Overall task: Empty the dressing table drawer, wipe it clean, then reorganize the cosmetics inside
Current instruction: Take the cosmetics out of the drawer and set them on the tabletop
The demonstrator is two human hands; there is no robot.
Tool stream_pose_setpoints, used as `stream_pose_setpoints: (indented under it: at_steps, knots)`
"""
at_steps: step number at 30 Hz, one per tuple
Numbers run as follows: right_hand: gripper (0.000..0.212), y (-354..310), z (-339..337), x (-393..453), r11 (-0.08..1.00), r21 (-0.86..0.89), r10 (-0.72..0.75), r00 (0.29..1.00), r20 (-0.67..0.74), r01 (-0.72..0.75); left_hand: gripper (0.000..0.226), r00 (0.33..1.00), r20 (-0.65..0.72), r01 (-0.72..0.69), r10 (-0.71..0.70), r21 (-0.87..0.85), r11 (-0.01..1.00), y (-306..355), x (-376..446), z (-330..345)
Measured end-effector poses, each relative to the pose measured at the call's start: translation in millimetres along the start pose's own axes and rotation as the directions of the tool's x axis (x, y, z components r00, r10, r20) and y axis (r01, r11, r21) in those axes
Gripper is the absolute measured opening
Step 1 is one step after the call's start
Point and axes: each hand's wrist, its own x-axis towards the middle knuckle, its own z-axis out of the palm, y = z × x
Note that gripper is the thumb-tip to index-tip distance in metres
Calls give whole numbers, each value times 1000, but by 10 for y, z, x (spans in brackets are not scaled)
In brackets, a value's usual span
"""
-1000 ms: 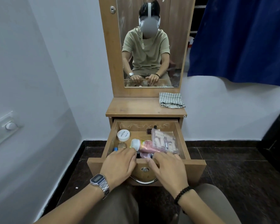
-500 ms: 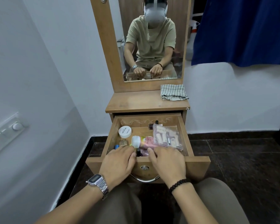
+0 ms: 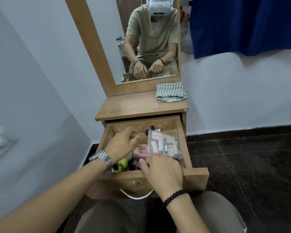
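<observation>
The wooden drawer [image 3: 183, 145] of the dressing table stands pulled out toward me. A clear plastic box [image 3: 165, 143] of small pale items lies on its right side, with a pink tube [image 3: 139, 152] beside it and a green item [image 3: 123, 163] near the front. A small dark bottle [image 3: 152, 127] stands at the back. My left hand [image 3: 123, 143] reaches into the left back corner with blurred, curled fingers, hiding whatever is beneath. My right hand [image 3: 161, 172] lies over the drawer front, its fingertips touching the box's near edge and its thumb by the pink tube.
A folded checked cloth [image 3: 170, 92] lies on the right of the table top [image 3: 133, 108], under the mirror [image 3: 149, 39]. A wall with a switch plate [image 3: 1, 142] is close on the left. A blue curtain [image 3: 242, 22] hangs at right, above the dark tiled floor [image 3: 250, 165].
My left hand left the drawer front and reached deep into the left back of the drawer, covering the white jar. My right hand slid forward to the clear box. The view tilted down.
</observation>
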Motion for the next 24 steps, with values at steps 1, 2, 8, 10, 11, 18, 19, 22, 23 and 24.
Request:
stream_pose_setpoints:
  at_steps: [1, 2, 8, 10, 11, 18, 19, 22, 23, 24]
  knots:
    - [50, -7, -7, -9, 1000, -5, 4, 1000, -2, -4, 35, 997, 57, 43, -46, 47, 998, 59, 102, 45]
    - [50, -19, -19, -22, 1000, -12, 9, 1000, -5, -9, 39, 991, 104, 72, -82, 102, 992, 114, 197, 97]
    - [48, -97, -65, -79, 999, -37, 30, 1000, -10, -30, 32, 973, 140, 163, -184, 150, 975, 262, 506, 389]
    - [49, -130, -68, -86, 998, -58, 40, 999, -6, -40, 26, 965, 172, 200, -200, 17, 980, 247, 516, 415]
    - [49, -150, -69, -84, 996, -69, 52, 999, 1, -51, 27, 957, 194, 234, -216, -74, 969, 235, 499, 409]
    - [45, -189, -63, -106, 987, -85, 135, 991, 7, -134, 42, 976, 40, 208, -214, -471, 857, 124, 346, 130]
    - [46, -196, -52, -115, 986, -90, 140, 990, 9, -138, 40, 974, 14, 199, -224, -518, 832, 82, 326, 58]
    - [34, -204, -53, -115, 985, -23, 172, 985, 5, -172, 36, 962, 20, 213, -272, -679, 702, -78, 225, -197]
    - [22, -206, -63, -107, 980, 76, 188, 982, -12, -186, 36, 957, 48, 226, -287, -743, 630, -153, 193, -264]
    - [9, -220, -78, -91, 959, 204, 207, 978, -24, -198, 37, 954, 76, 233, -290, -796, 559, -218, 146, -330]
